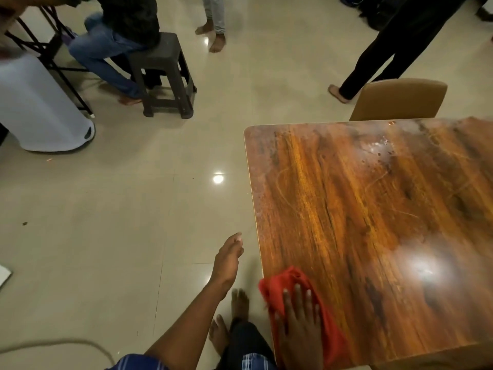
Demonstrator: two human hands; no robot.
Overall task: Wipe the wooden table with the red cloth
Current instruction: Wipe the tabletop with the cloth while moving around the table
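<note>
The wooden table [373, 209] fills the right half of the view, glossy, with pale smears and dark specks near its far side. The red cloth [282, 283] lies bunched at the table's near left corner. My right hand [300, 321] presses flat on the cloth with straight, spread fingers. My left hand [228, 260] hangs in the air over the floor, left of the table's edge, fingers relaxed and holding nothing.
A tan chair [400, 98] stands at the table's far side. A dark plastic stool [162, 76] with a seated person is at the upper left. A white bin [40, 113] stands at far left. Other people stand on the tiled floor beyond.
</note>
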